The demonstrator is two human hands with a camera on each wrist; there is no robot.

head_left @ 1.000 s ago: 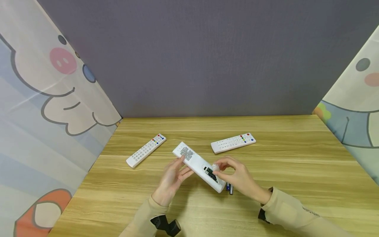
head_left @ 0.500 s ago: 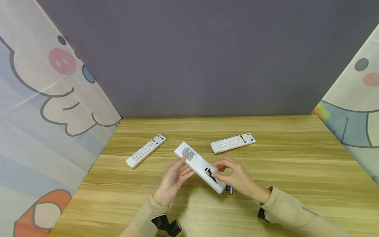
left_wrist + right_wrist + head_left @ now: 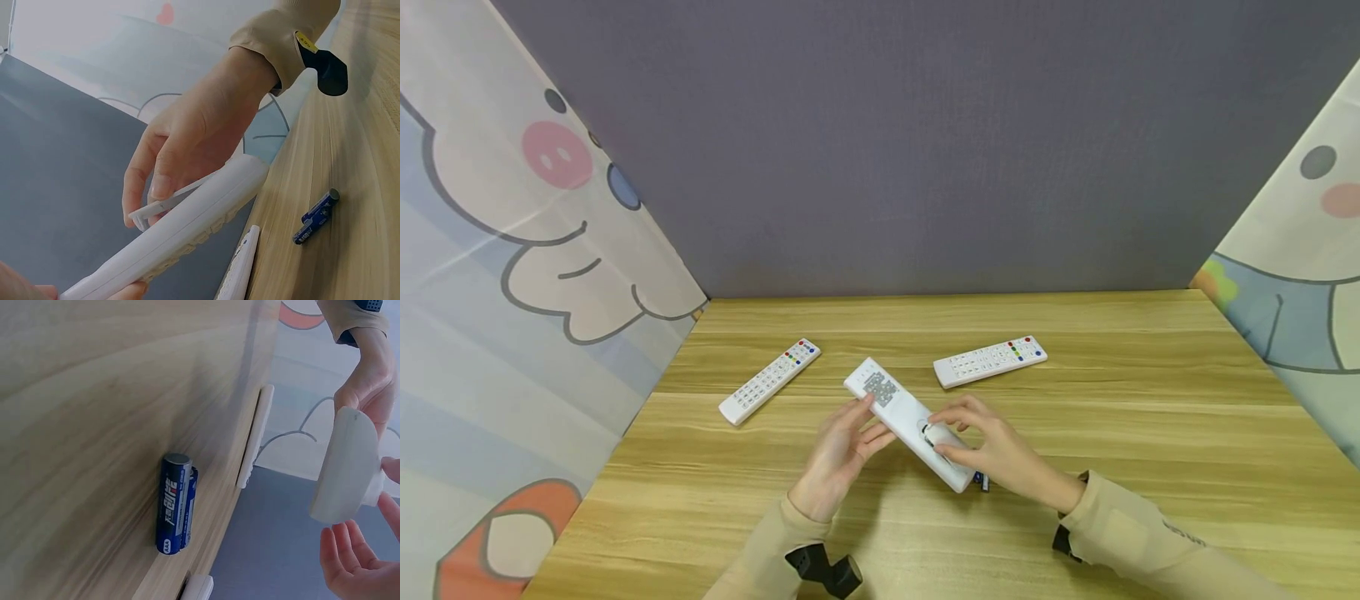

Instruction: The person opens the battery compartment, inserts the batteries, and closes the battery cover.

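Note:
My left hand [image 3: 831,467] grips a white remote control [image 3: 904,417] by its far end, held face down above the table. Between thumb and fingers my right hand [image 3: 1000,446] pinches a white battery cover [image 3: 172,203]. The left wrist view shows that cover tilted, its clip end raised off the remote's back and its other end close against it. A small dark gap of the battery compartment [image 3: 928,436] shows beside the cover; most of it is hidden. Two blue AAA batteries [image 3: 174,506] lie side by side on the table below the right hand.
A second white remote [image 3: 770,382] lies buttons up at the left. Another one [image 3: 990,362] lies buttons up farther back on the right. A dark panel [image 3: 955,150] stands along the back edge of the wooden table [image 3: 1150,400].
The battery cover has come down over the compartment, so less of the dark opening shows. My left hand and the remote have shifted slightly right.

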